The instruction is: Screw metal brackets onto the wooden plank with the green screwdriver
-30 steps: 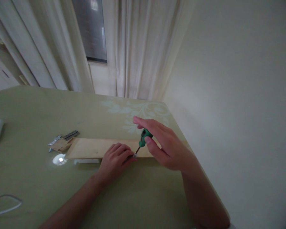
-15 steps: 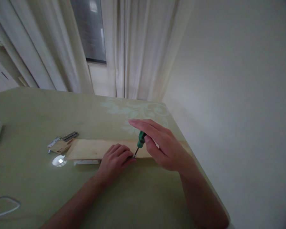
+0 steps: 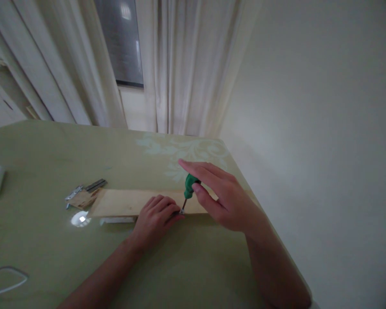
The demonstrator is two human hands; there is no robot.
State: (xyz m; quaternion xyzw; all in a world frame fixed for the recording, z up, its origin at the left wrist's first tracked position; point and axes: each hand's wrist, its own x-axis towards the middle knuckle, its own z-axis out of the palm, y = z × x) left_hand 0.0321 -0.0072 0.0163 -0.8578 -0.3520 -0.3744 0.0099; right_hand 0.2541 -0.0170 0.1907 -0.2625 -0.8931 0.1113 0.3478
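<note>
Gripping screwdriver [image 3: 188, 189], right hand [image 3: 223, 201] arched over board [image 3: 125, 201].

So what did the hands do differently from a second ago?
The right hand rolled the green screwdriver in its fingers, so the handle now stands a bit more upright. Its tip stayed at the same spot on the wooden board. The left hand stayed pressed on the board, and the hinge did not move.

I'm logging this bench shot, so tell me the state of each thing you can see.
Screwdriver: tilted, tip down at the board's near edge.
Right hand: gripping the screwdriver.
Left hand: pressed on the wooden board.
Wooden board: flat on table.
Hinge: lying loose.
</note>
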